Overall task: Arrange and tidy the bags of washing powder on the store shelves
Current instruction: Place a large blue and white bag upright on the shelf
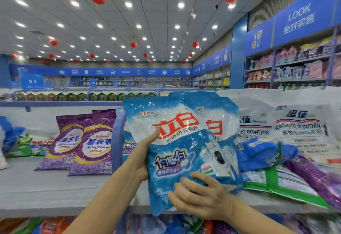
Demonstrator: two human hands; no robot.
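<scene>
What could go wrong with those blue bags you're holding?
The left hand and right hand hold the front blue bag; the second blue bag behind it may slip out. Swinging them could topple the standing purple bags. The green bag lies near the shelf edge and might slide off.

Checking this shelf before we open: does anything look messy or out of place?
Yes. Right of the blue bags gripped in the left hand and right hand, a green bag, a purple bag and a crumpled blue bag lie flat in a jumbled heap, not upright.
</scene>
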